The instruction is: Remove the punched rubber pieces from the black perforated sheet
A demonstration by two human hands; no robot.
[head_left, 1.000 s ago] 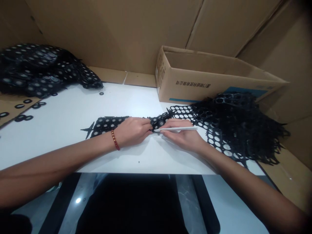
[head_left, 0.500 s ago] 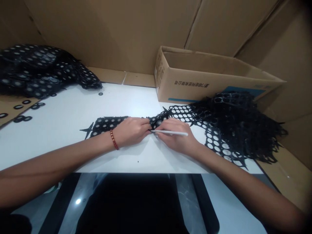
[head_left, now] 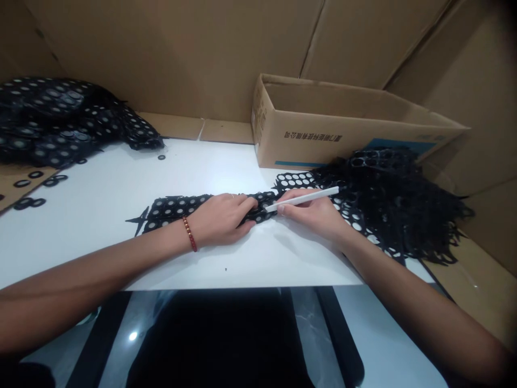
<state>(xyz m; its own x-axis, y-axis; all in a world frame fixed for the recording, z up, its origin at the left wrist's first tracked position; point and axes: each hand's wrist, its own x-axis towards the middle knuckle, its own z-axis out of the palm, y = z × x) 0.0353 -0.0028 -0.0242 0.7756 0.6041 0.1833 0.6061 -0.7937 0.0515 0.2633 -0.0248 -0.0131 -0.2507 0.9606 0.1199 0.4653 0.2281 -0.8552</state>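
Note:
A black sheet of rings (head_left: pixel 177 203), with pale round centres, lies flat on the white table. My left hand (head_left: pixel 224 218) rests on it, thumb spread from the fingers, pressing it down. Between the thumb and fingers of my right hand (head_left: pixel 311 215) is a slim white stick (head_left: pixel 311 198), held like a pen. Its tip points down-left and touches or nearly touches the sheet's right part; exact contact cannot be made out. Part of the sheet is hidden under my left hand.
To the right is a heap of black punched-out webbing (head_left: pixel 396 205), partly behind my right hand. Behind it stands an open cardboard box (head_left: pixel 299 140). More black ring sheets (head_left: pixel 52 118) are piled at the far left, near loose black rings (head_left: pixel 30 203). Cardboard walls (head_left: pixel 181 59) enclose the table's back.
My right hand has moved right, and the stick now tilts up to the right. My left thumb and fingers have parted, and the sheet's right part lies flatter.

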